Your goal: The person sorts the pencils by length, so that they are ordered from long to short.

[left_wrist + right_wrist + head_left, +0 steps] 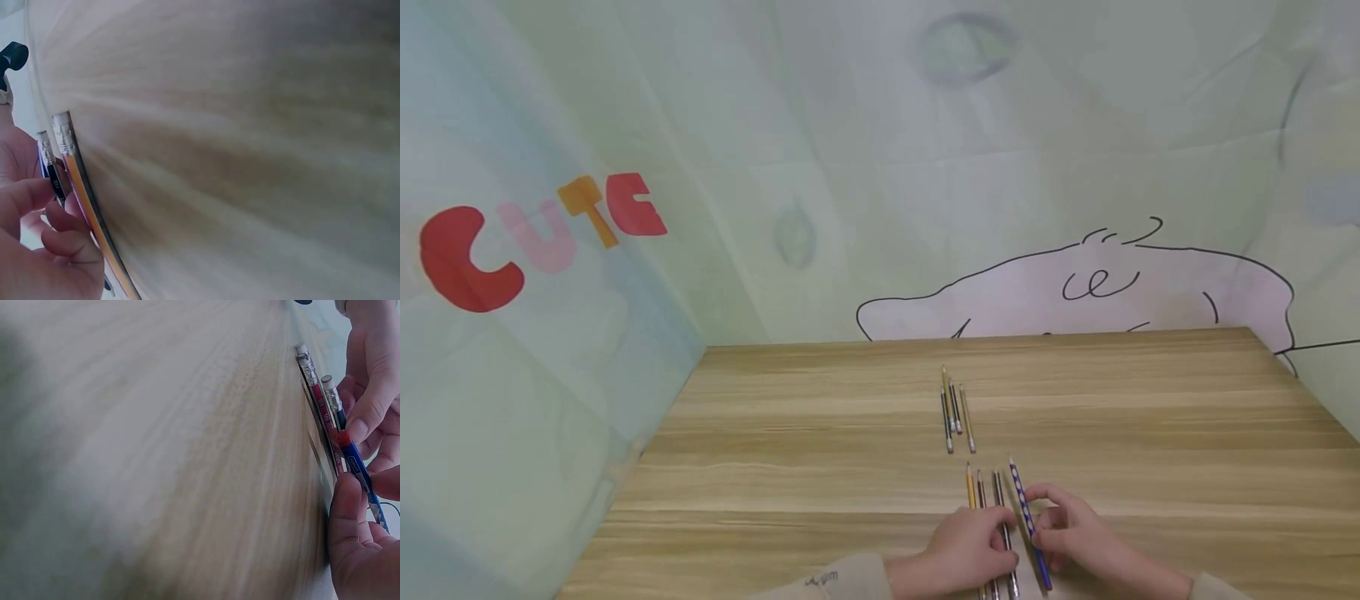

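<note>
My left hand [970, 550] pinches a black pencil [997, 485] between thumb and fingers; its white eraser end shows in the left wrist view. Just right of it, my right hand [1078, 533] pinches a blue pencil [1022, 493] with pale spots along its side and a red end [343, 438]. Both pencils point away from me, tilted slightly leftward. Beside the left hand lie a yellow-orange pencil [971, 486] and a dark red pencil [981, 492], partly hidden under that hand. Their eraser ends stick out toward me.
Farther back on the wooden table [790, 433] lies a loose group of several pencils [957, 417], erasers toward me. A printed cloth wall [820, 167] stands behind the table's far edge, and another [550, 358] along its left side.
</note>
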`<state>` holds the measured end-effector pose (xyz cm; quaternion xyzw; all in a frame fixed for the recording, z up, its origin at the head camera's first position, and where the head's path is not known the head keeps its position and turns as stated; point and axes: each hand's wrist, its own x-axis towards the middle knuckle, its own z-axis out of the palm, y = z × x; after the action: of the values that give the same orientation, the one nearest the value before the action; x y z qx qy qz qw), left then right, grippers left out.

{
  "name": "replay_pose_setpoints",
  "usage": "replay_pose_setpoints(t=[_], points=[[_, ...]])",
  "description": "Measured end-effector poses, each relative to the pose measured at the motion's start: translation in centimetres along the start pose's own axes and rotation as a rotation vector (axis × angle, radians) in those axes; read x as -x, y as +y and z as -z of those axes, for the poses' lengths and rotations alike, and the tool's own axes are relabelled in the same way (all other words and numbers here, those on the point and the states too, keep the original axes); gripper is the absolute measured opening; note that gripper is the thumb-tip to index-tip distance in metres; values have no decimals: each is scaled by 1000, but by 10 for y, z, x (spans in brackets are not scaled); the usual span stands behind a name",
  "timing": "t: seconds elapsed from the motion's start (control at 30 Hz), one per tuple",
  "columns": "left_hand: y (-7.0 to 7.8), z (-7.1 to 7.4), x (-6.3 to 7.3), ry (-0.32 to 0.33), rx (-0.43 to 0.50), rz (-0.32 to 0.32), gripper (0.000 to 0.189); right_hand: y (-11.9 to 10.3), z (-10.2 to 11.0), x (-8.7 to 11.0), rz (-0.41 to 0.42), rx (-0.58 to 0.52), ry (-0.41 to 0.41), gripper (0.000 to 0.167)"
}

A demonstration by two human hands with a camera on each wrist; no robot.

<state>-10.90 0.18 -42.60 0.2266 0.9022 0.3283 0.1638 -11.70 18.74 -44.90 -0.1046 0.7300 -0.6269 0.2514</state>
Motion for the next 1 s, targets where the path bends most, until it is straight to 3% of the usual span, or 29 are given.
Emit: replay_pose_setpoints(t=[0.37,1.0], points=[[4,-2,-5,-17,-190,-6,27,1,2,0,27,13,-19,51],[-2,-1,-11,-11,-295,-34,36,1,2,1,27,14,-19,51]])
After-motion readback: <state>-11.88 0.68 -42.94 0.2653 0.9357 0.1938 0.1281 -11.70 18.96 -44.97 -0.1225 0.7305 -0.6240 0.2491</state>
